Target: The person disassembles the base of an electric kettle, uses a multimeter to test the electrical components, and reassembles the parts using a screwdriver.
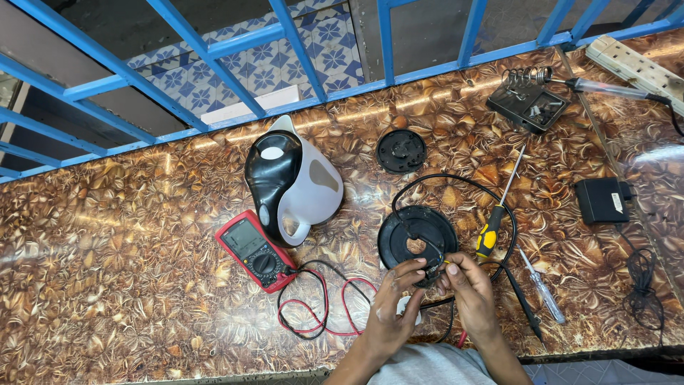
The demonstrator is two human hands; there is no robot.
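Note:
My left hand (396, 299) and my right hand (467, 285) meet at the near edge of a round black kettle base (417, 235). Both pinch the end of its black cord (456, 185) between fingertips, where small wire ends show. The cord loops away over the table behind the base. A white electric kettle (296, 184) with a black lid and handle lies to the left. In front of it sits a red multimeter (255, 251), its red and black leads (320, 306) coiled beside my left hand.
A yellow-handled screwdriver (495, 221) and a small clear-handled tester screwdriver (541, 289) lie right of the base. A round black cover (401, 151), soldering stand (527, 103), soldering iron (605, 88), power strip (634, 68) and black adapter (602, 199) sit farther off. Blue railing (214, 50) borders the table.

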